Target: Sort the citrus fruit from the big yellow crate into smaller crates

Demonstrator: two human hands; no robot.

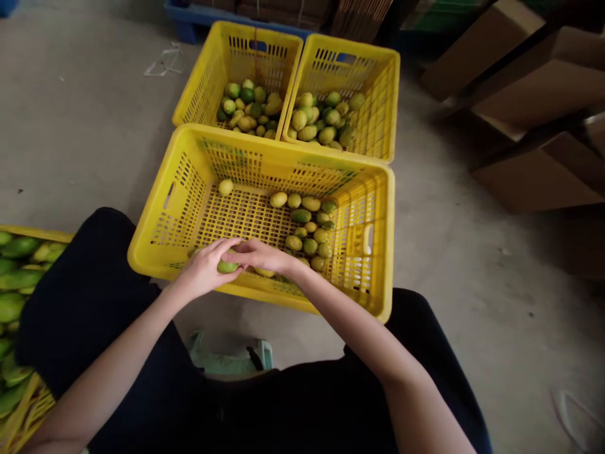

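Note:
Over the near rim of the large yellow crate (265, 165), my left hand (204, 268) is closed around a green lemon (228, 267). My right hand (262, 256) meets it from the other side, its fingers closed on the same lemon. Part of the fruit is covered by my fingers. Inside the crate, several yellow-green lemons (311, 227) lie in loose rows toward the right. A single yellow lemon (225, 186) sits apart near the back left corner. Another lemon (265, 273) shows partly under my right hand.
Two smaller-looking yellow crates, left (198, 82) and right (378, 107), stand behind, each partly filled with lemons. A crate heaped with greener lemons (19, 277) is beside my left leg. Cardboard boxes (539, 82) stand at the right. A pale green stool (227, 362) shows below.

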